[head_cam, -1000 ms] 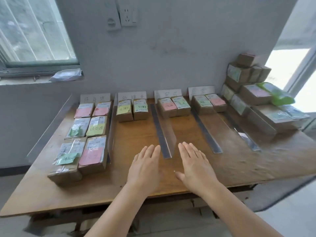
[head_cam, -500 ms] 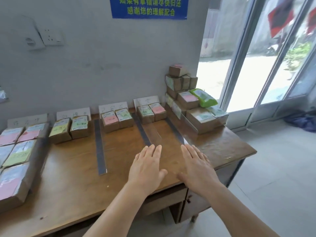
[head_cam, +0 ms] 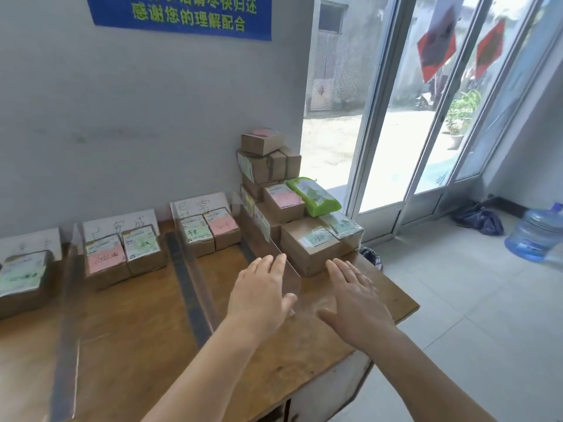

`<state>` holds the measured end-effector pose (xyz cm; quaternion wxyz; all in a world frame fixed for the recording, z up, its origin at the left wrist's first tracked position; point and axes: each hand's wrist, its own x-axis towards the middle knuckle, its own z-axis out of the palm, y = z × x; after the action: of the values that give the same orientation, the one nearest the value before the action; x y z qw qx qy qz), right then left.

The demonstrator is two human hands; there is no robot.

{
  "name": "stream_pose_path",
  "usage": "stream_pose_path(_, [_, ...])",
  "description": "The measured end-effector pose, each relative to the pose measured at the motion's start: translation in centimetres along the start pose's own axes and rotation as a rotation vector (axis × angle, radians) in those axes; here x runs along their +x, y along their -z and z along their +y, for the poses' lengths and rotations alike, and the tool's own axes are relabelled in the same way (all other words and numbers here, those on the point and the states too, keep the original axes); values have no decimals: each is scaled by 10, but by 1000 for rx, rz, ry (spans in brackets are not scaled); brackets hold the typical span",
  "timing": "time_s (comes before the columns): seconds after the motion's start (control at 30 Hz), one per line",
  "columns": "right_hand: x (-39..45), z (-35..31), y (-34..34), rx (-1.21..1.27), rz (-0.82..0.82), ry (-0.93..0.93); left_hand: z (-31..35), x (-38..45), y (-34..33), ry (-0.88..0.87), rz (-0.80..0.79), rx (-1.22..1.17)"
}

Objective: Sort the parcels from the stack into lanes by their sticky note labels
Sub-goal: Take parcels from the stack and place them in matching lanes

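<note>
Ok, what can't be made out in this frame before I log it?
Head view:
- Handwriting on the pink and green sticky notes: blurred, too small.
- Leftmost brown cardboard parcel: cut by the frame edge.
- Lower parcels in the stacked brown boxes: hidden by front boxes and the clear plastic divider.

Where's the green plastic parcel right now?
In the head view, the green parcel lies on the stack at the table's right end, beside a pink-noted box.

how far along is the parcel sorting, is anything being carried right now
Done: labelled boxes already sit in the lanes, such as the pink-note box and the pair in the next lane. In hand: nothing; the left hand and right hand hover open near the stack. Left: that whole stack, including the green pouch.
</note>
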<state>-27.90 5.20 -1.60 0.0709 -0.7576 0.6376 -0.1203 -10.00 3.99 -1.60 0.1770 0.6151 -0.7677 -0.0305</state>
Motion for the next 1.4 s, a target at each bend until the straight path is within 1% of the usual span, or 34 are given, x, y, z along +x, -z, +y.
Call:
stream_pose_path(0.27, [97, 25, 14, 7, 37, -45, -11, 108, -9, -9, -32, -37])
stream_pose_path(0.4, [130, 39, 18, 53, 49, -77, -17, 140, -19, 10, -35, -74])
stream_pose_path(0.57, [176, 56, 16, 60, 54, -69, -27, 176, -33, 69, -43, -121])
stream_pose_path(0.73, [224, 78, 3, 82, 15, -42, -33, 207, -53, 216, -42, -193])
stream_pose_path(0.93, [293, 111, -7, 153, -31, -28, -28, 252, -77, 419, -45, -221])
stream_pose_path(1.07, [333, 134, -12, 185, -73, -16, -24, 280, -91, 513, -59, -247])
stream_pose_path(1.2, [365, 149, -19, 258, -137, -61, -24, 300, -103, 617, -4, -270])
stream_pose_path(1.3, [384, 153, -25, 311, -212, -105, -26, 310, -111, 708, -12, -288])
stream_pose_path(1.4, [397, 154, -29, 368, -266, -114, -29, 317, -114, 791, -19, -362])
